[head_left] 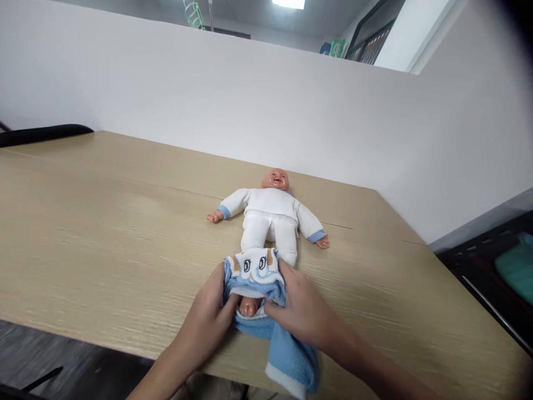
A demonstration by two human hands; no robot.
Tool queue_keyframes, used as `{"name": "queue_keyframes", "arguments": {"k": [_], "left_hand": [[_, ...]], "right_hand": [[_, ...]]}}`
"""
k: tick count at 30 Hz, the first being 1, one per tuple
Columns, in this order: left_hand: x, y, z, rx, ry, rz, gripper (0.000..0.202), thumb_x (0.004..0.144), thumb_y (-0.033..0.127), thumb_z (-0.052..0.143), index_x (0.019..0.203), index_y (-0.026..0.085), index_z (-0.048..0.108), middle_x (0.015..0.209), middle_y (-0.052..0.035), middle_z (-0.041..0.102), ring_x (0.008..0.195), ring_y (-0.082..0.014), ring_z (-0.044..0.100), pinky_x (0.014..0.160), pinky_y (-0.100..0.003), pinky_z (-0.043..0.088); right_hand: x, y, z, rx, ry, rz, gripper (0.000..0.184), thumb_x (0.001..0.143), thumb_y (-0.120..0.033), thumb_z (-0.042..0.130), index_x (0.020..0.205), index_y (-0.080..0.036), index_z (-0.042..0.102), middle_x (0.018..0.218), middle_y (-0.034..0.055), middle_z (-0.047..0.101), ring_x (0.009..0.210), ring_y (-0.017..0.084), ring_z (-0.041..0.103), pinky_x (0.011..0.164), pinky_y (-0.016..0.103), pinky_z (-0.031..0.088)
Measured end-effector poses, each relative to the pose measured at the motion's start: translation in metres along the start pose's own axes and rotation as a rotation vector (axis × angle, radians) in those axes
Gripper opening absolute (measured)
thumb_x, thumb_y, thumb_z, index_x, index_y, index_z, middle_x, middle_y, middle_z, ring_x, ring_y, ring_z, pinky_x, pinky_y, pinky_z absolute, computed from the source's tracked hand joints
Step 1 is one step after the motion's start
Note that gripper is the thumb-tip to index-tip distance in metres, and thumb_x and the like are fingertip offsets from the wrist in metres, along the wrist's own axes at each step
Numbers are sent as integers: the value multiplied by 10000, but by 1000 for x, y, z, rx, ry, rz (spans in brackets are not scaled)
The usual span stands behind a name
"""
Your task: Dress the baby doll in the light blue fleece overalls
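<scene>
A baby doll (pixel 272 203) lies on its back, head toward the wall, in a white top with blue cuffs; its legs are white. Around its left-side foot in view is a pair of blue fleecy doll trousers (pixel 254 286) with a cartoon face on a white patch. My left hand (pixel 210 303) grips the trousers' left edge, thumb inside the opening. My right hand (pixel 306 303) grips the right edge, thumb also at the opening. The doll's bare foot (pixel 249 306) pokes out between my thumbs. One trouser leg (pixel 291 355) hangs toward the table's front edge. The doll's other foot is hidden.
The doll rests on a light wooden table (pixel 125 233) against a white wall (pixel 208 94). A black curved object (pixel 50 132) is at the far left edge. To the right stands a dark rack (pixel 491 278) with something teal in it.
</scene>
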State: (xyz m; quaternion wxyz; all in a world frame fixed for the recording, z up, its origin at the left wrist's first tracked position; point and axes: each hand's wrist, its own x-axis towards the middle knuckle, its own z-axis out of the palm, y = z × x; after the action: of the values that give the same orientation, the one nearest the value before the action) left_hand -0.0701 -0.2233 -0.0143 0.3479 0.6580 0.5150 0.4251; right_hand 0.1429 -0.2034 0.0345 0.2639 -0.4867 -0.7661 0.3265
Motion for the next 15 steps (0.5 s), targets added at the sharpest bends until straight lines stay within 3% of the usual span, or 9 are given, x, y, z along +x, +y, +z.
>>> {"name": "queue_keyframes", "arguments": {"k": [3,8,12,15], "left_hand": [[8,-2,-8,7,37,49,303,1032,347,516,1277,177,575,1205,-124,717,1112,-303,678,989,-434,531],[28,-1,-23,-56,-35,53,358,1041,376,546,1328,177,624,1337,-123,707,1288,-318,628,1111,-431,489],[46,5,-37,-168,-225,-2,377,1025,439,609,1288,184,696,1362,-113,728,1250,-333,664,1129,-443,504],[52,11,-50,-148,-307,-52,420,1016,466,650,1341,201,683,1382,-105,725,1267,-341,664,1156,-463,496]], "right_hand": [[4,3,0,143,-7,-52,484,784,-126,729,1245,-242,644,1186,51,774,1070,281,743,944,418,579],[18,14,-16,113,5,-177,188,825,-174,773,997,-225,718,1015,32,791,915,250,748,860,373,585],[34,26,-33,62,-86,-270,393,837,-409,886,1165,-245,745,1181,62,789,1098,295,732,1005,409,568],[36,32,-38,91,-80,-229,545,845,-492,881,1303,-259,700,1312,63,743,1232,305,683,1109,446,524]]}}
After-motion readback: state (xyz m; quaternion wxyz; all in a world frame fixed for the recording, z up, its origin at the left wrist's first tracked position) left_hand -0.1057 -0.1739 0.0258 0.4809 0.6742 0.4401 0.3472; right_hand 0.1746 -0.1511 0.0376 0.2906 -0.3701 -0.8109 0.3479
